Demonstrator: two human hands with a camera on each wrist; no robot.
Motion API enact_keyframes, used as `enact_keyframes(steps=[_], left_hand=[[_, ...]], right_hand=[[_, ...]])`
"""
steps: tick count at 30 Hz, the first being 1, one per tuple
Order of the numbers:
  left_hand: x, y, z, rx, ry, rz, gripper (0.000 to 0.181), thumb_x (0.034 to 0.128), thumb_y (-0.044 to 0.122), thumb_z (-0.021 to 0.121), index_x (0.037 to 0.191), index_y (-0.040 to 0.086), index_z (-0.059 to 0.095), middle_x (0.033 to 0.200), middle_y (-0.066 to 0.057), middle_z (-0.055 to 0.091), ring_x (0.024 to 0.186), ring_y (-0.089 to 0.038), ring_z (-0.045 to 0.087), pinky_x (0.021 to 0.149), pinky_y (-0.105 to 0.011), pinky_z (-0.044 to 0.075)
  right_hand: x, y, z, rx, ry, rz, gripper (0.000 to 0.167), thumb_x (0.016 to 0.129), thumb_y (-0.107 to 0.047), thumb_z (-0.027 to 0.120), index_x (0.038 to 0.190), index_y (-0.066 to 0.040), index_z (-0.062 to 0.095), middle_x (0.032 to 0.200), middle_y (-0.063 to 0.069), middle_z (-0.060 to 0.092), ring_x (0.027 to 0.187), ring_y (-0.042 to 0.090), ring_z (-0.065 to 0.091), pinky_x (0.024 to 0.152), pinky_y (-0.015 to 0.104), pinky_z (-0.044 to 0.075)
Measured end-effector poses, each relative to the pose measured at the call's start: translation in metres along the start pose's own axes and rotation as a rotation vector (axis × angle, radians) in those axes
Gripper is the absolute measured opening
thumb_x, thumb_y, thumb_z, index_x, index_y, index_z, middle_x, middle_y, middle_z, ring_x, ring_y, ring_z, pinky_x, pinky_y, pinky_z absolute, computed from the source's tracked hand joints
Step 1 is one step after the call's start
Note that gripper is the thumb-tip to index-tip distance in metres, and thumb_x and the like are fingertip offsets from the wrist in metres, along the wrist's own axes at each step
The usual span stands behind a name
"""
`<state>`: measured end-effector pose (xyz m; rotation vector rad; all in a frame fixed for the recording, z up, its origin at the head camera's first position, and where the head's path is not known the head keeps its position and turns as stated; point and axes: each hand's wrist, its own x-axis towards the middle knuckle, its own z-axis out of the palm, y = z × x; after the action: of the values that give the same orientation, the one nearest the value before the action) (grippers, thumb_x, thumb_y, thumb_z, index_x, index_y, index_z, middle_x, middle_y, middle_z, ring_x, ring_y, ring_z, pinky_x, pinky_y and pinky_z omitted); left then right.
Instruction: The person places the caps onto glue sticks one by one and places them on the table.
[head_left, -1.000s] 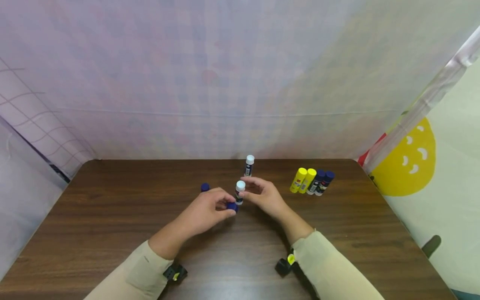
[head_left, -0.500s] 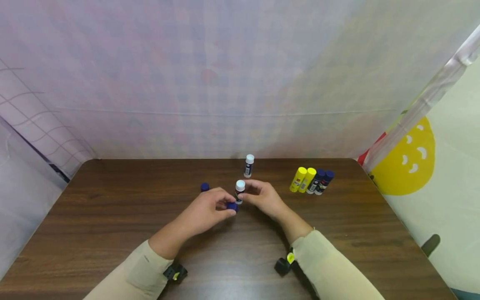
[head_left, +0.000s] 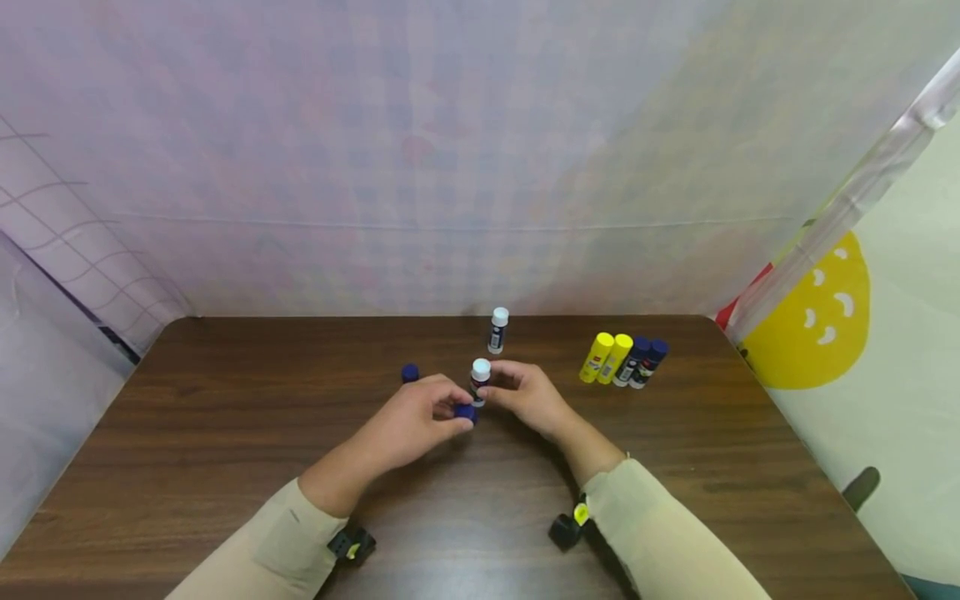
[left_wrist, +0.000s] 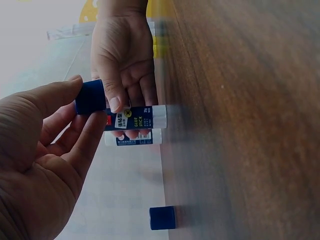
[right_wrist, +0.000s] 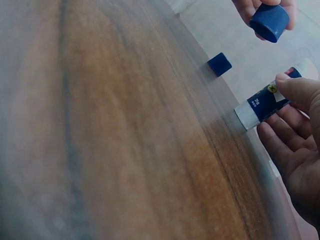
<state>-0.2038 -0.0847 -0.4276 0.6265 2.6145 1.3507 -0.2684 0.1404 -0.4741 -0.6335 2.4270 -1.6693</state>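
Surface: a table (head_left: 225,442) with a dark brown wood-grain top; a pale checked cloth (head_left: 420,150) hangs along its far edge, and a lighter sheet at the right bears a yellow print (head_left: 817,321). At the right of the top stand two yellow tubes (head_left: 597,358) and two navy-capped sticks (head_left: 632,362), side by side in a close row; a white-topped stick (head_left: 498,331) stands upright near the far edge; a loose blue cap (head_left: 409,373) sits beyond the left hand (head_left: 411,421), well apart from the row.

Hands: the left hand is narrowed to a pinch, thumb and fingers upon a blue ribbed cap (left_wrist: 91,97); this cap is held off the table, just beside the glue stick (left_wrist: 132,118). The right hand (head_left: 531,398) holds that glue stick, thumb against the printed label and fingers on the far side; the stick is upright, white top exposed, base down at the table, near the middle of the top and nearer the person than the white-topped stick; whether its base bears weight there cannot be told.
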Motion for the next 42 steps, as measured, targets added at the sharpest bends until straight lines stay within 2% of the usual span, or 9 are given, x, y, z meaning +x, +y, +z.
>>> enact_keyframes(steps=[11,21,27,33,39,42], left_hand=[[0.0,0.001,-0.001,-0.005,-0.009,-0.011,0.021,0.094,0.016,0.079,0.113,0.01,0.073,0.113,-0.002,0.068,0.101,-0.016,0.072,0.086,-0.024,0.062],[-0.001,0.003,-0.002,-0.007,0.01,-0.001,0.022,0.0941,0.017,0.079,0.114,0.011,0.074,0.112,0.0,0.067,0.101,-0.015,0.072,0.086,-0.024,0.062],[-0.002,0.004,-0.003,0.0,0.022,0.012,0.023,0.0941,0.017,0.079,0.116,0.011,0.073,0.111,0.001,0.067,0.101,-0.016,0.072,0.087,-0.025,0.062],[-0.002,0.005,-0.003,-0.002,0.037,0.028,0.023,0.0938,0.017,0.079,0.115,0.011,0.074,0.111,0.002,0.067,0.101,-0.015,0.072,0.088,-0.023,0.062],[-0.003,0.006,-0.004,-0.021,0.05,0.059,0.025,0.0924,0.014,0.08,0.115,0.009,0.073,0.112,-0.001,0.068,0.103,-0.018,0.073,0.09,-0.022,0.061],[-0.003,0.007,-0.004,-0.023,0.049,0.051,0.025,0.0926,0.015,0.08,0.116,0.009,0.073,0.112,0.0,0.067,0.104,-0.018,0.073,0.091,-0.022,0.061]], right_hand=[[0.0,0.003,-0.001,-0.017,0.004,0.009,0.032,0.093,-0.011,0.078,0.124,-0.004,0.072,0.121,0.013,0.075,0.113,0.024,0.07,0.095,0.03,0.058],[0.0,0.003,-0.005,-0.037,0.03,-0.003,0.029,0.093,-0.013,0.079,0.12,-0.005,0.073,0.119,0.012,0.076,0.109,0.022,0.07,0.094,0.031,0.058],[-0.001,0.001,-0.009,-0.007,0.046,-0.003,0.029,0.092,-0.01,0.079,0.119,-0.003,0.073,0.118,0.015,0.075,0.107,0.022,0.07,0.09,0.028,0.06],[-0.003,-0.001,-0.012,0.009,0.051,0.004,0.029,0.092,-0.01,0.079,0.119,-0.003,0.072,0.118,0.015,0.075,0.11,0.026,0.07,0.092,0.033,0.06],[-0.006,-0.007,-0.012,0.043,0.057,0.027,0.03,0.092,-0.008,0.078,0.12,-0.001,0.071,0.117,0.017,0.075,0.106,0.023,0.071,0.088,0.028,0.061],[-0.008,-0.01,-0.013,0.032,0.057,0.017,0.03,0.092,-0.008,0.078,0.12,-0.001,0.071,0.118,0.017,0.075,0.106,0.023,0.071,0.088,0.028,0.061]])
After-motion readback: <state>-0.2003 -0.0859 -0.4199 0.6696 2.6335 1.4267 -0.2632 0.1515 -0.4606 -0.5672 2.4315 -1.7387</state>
